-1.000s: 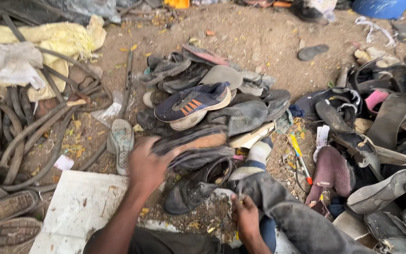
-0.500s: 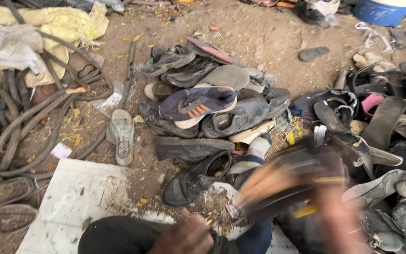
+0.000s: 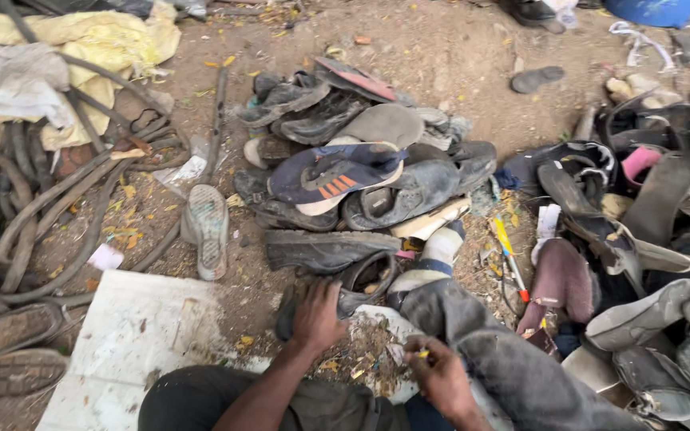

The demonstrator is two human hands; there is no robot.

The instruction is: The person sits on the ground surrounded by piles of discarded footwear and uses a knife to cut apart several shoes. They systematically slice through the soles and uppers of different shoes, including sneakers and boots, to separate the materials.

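Observation:
My left hand [image 3: 317,315] grips the near edge of a worn black shoe [image 3: 370,278] lying on the dirt in front of me. My right hand [image 3: 441,373] is closed low by my lap, pinching a small yellow bit between its fingers, over a litter-strewn white scrap [image 3: 369,339]. My outstretched leg in grey trousers [image 3: 497,359] runs to the right of both hands. Just past the black shoe lies a flat dark sole [image 3: 325,247], and behind it a heap of old shoes topped by a blue sneaker with orange stripes [image 3: 329,172].
A second heap of sandals and shoes [image 3: 640,215] fills the right side, with a maroon shoe [image 3: 561,279] and a yellow-and-red pen [image 3: 509,255] near it. A white board [image 3: 121,351] lies at my left, a pale upturned sole [image 3: 208,227] beyond it, rubber strips [image 3: 33,199] and yellow cloth [image 3: 81,48] far left.
A second ago my left hand held up a dark sole; then my right hand swept a shoe off to the right. Now both hands are down, the left on the black shoe.

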